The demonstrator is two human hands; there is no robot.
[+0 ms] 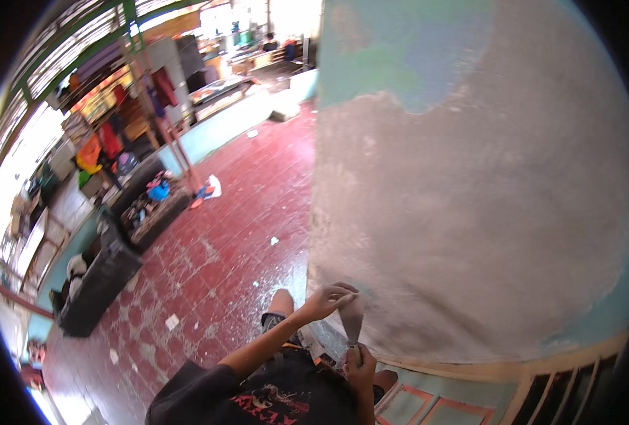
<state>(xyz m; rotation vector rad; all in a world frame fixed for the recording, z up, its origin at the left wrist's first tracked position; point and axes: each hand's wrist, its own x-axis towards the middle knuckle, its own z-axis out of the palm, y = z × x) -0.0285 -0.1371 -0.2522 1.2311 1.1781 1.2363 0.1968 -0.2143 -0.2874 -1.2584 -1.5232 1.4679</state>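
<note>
My right hand (359, 367) is wrapped round the handle of a putty knife (353, 322), whose wide blade points up and away from me. My left hand (321, 303) is at the far end of that blade, its fingers bent and drawn together at the blade's edge. Whether anything small is between those fingers I cannot make out. Just beyond both hands stands a wall (435, 205), largely covered in smeared grey-brown coating, with blue and green paint showing at its top and at the lower right.
Worn red floor tiles (222, 212) with pale scraps spread to the left. A dark sofa (102, 287) and another dark seat (159, 216) piled with things stand there, near a slim post (175, 145). Below the wall at right is a wooden ledge (463, 372) with slatted openings.
</note>
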